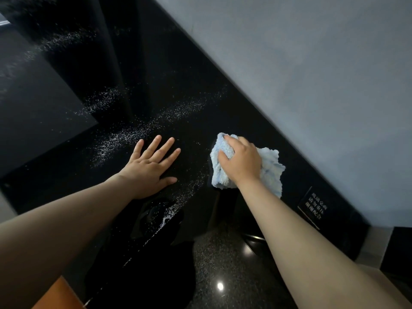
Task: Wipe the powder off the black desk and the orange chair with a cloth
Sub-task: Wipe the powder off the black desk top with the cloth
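R hand (242, 161) grips cloth (270, 168) nr desk (178, 81) wall edge.

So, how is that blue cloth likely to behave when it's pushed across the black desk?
The cloth looks soft and floppy: it bunches in crumpled folds under the right hand, so it probably deforms rather than holding shape. Its fluffy pile likely catches the powder. On the glossy desk it should glide easily.
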Action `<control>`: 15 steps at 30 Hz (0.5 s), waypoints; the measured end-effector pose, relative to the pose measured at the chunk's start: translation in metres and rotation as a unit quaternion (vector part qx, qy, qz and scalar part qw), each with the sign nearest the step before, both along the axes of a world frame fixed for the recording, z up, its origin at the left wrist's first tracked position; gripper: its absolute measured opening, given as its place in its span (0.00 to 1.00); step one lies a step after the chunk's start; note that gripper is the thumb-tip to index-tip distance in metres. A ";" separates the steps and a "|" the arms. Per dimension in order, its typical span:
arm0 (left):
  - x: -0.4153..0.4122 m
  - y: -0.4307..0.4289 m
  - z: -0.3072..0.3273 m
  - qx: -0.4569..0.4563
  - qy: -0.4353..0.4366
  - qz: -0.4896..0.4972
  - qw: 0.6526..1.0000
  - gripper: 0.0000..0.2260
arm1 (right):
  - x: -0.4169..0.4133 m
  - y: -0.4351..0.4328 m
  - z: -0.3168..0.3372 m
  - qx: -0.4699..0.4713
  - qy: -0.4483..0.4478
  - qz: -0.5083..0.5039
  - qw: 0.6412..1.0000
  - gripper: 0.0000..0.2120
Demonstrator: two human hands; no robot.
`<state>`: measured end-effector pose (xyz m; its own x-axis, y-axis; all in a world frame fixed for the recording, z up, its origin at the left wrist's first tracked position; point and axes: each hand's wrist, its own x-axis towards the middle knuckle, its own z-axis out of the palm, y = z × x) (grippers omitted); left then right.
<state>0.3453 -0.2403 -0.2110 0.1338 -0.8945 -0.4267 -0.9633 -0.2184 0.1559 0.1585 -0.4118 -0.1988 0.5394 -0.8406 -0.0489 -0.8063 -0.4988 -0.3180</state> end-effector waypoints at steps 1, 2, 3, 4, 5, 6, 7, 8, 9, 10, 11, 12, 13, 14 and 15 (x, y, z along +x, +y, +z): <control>0.000 0.000 0.001 -0.003 0.007 0.005 1.000 0.35 | 0.000 0.005 0.000 0.001 -0.001 0.001 1.000 0.23; -0.001 -0.001 0.003 -0.008 0.017 0.011 1.000 0.34 | 0.000 0.010 0.000 0.001 -0.003 0.002 1.000 0.23; -0.002 0.000 0.005 -0.015 0.028 0.020 0.999 0.34 | 0.000 0.015 0.000 0.000 -0.005 0.003 1.000 0.23; -0.002 0.001 0.007 -0.022 0.040 0.030 0.998 0.34 | 0.000 0.021 -0.001 -0.002 -0.007 0.003 1.000 0.23; -0.002 0.002 0.009 -0.031 0.049 0.040 0.998 0.34 | 0.000 0.026 -0.001 -0.004 -0.009 0.002 1.000 0.23; -0.003 0.006 0.012 -0.040 0.053 0.050 0.997 0.34 | 0.000 0.030 -0.001 -0.005 -0.010 0.000 1.000 0.23; -0.003 0.010 0.014 -0.052 0.053 0.059 0.996 0.34 | 0.001 0.034 -0.001 -0.006 -0.010 -0.001 1.000 0.23; -0.003 0.016 0.016 -0.061 0.051 0.069 0.994 0.34 | 0.001 0.037 -0.001 -0.007 -0.009 -0.001 1.000 0.23; -0.002 0.024 0.017 -0.065 0.050 0.075 0.994 0.34 | 0.001 0.041 -0.002 -0.007 -0.008 -0.002 1.000 0.23; -0.001 0.033 0.017 -0.062 0.051 0.077 0.994 0.34 | 0.001 0.044 -0.002 -0.007 -0.008 -0.002 1.000 0.23; 0.001 0.043 0.017 -0.056 0.051 0.075 0.994 0.35 | 0.002 0.048 -0.002 -0.007 -0.008 -0.003 1.000 0.23; 0.002 0.054 0.017 -0.049 0.049 0.071 0.995 0.35 | 0.002 0.052 -0.003 -0.007 -0.008 -0.004 1.000 0.23; 0.004 0.064 0.016 -0.043 0.047 0.067 0.996 0.35 | 0.003 0.056 -0.003 -0.008 -0.010 -0.005 1.000 0.23; 0.006 0.074 0.016 -0.037 0.044 0.064 0.996 0.35 | 0.003 0.061 -0.003 -0.010 -0.012 -0.007 1.000 0.22; 0.007 0.084 0.016 -0.032 0.041 0.063 0.997 0.35 | 0.003 0.066 -0.003 -0.012 -0.015 -0.007 1.000 0.22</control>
